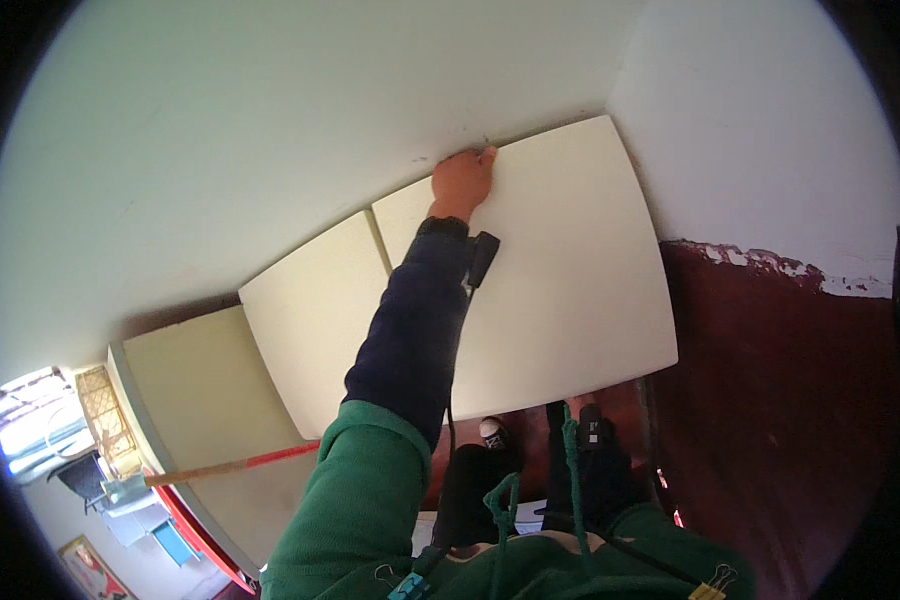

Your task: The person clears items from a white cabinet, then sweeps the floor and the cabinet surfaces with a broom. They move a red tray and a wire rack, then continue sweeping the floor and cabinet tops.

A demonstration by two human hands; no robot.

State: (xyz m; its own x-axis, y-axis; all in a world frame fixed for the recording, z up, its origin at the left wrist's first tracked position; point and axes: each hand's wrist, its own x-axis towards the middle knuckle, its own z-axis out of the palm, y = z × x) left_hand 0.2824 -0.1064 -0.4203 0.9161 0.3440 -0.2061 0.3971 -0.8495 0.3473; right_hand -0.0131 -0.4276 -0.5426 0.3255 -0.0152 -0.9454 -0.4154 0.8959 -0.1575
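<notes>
My left hand [463, 180] is at the far edge of a large off-white panel [562, 262], by the wall. Its fingers are curled over the edge and its thumb lies along the top. My right hand [581, 403] shows only in part at the panel's near edge, below a dark wrist-worn device [592, 429]; its fingers are hidden by the panel. A second off-white panel [315, 315] lies left of the first, a narrow gap between them at the far side. My left forearm crosses above both panels.
Pale walls [307, 112] meet behind the panels. Further left is a cream surface [195, 375] with a red-and-brown handle [247, 461] across it. A barred window [37, 420] and a framed picture [94, 566] are at far left. Dark red floor [765, 420] spreads at right. A shoe [493, 433] shows below.
</notes>
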